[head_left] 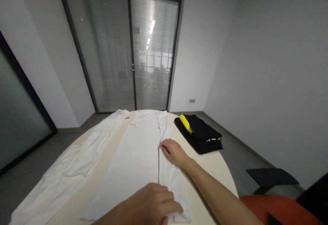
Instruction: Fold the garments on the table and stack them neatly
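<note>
A white shirt (pixel 133 160) lies lengthwise on the table, its right side folded over in a long strip toward the middle. My right hand (pixel 174 151) is closed at the edge of this strip, about halfway along, with thumb and fingertips pinching the cloth. Close to me, my left hand (pixel 156 202) is curled over the near end of the same strip. Its fingers are bent onto the fabric near the hem, and the thumb is partly hidden. Left of the shirt, a second white garment (pixel 77 160) is spread out loosely with wrinkles.
A stack of folded black clothes (pixel 202 132) with a yellow print sits at the right of the round cream table (pixel 220 170). An orange chair (pixel 271 208) with a black armrest stands at the lower right. Behind the table is a glass partition with blinds (pixel 110 47).
</note>
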Action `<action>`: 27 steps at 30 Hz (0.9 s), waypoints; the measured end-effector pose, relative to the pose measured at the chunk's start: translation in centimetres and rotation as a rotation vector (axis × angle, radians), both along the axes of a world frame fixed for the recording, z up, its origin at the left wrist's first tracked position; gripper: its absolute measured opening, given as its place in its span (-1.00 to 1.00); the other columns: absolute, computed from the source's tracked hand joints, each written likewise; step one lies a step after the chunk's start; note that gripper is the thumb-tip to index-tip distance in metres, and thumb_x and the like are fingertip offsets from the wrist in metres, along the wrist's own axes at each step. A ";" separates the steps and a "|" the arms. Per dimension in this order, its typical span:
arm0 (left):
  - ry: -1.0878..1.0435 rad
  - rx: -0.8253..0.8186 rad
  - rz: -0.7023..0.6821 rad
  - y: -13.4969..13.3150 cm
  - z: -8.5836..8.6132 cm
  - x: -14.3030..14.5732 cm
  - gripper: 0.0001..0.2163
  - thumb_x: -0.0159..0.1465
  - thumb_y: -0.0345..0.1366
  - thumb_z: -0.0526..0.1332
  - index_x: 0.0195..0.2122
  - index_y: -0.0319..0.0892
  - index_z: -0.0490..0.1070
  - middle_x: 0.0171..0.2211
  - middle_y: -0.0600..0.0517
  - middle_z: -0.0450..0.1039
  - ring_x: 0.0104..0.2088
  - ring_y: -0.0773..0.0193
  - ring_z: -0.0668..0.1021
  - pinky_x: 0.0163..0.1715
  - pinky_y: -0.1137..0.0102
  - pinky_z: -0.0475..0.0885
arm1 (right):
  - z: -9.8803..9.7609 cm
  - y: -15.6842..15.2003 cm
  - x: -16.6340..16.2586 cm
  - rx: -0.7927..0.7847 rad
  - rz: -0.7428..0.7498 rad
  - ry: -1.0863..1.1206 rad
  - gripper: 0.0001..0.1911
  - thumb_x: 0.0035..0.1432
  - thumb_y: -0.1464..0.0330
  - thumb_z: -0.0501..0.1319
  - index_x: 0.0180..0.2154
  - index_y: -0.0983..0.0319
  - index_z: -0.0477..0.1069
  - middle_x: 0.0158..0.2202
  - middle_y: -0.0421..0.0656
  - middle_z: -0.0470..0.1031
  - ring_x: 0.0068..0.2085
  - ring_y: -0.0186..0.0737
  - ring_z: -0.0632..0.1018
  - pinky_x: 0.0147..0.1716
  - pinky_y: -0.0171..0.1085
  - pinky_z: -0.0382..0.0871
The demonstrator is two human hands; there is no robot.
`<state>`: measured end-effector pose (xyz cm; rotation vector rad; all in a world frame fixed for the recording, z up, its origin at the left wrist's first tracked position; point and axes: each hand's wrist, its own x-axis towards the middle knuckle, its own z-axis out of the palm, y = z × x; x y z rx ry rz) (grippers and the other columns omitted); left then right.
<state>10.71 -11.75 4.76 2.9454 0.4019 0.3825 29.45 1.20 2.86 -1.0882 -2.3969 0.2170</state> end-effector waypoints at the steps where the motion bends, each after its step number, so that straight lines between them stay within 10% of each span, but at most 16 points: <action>1: 0.021 -0.023 0.023 -0.1 0.2 -0.2 -0.75 0.32 -0.28 0.15 0.02 -0.10 0.34 -0.29 0.08 0.51 -0.35 0.26 0.51 -0.35 0.35 0.36 | 0.0 0.0 -0.1 -0.003 0.002 0.006 -0.78 0.36 0.39 0.06 -0.12 0.22 0.48 -0.20 -0.09 0.53 -0.12 -0.18 0.48 -0.08 -0.22 0.31; 27: 0.064 0.126 -0.040 0.1 -0.5 -0.4 -0.88 0.33 -0.18 0.25 -0.27 -0.08 0.39 -0.40 0.16 0.45 -0.43 0.32 0.44 -0.53 0.34 0.21 | 0.5 -0.7 0.3 -0.026 0.107 -0.036 -0.70 0.25 0.34 0.18 0.01 0.18 0.49 0.03 -0.03 0.45 0.01 -0.10 0.45 0.07 -0.12 0.29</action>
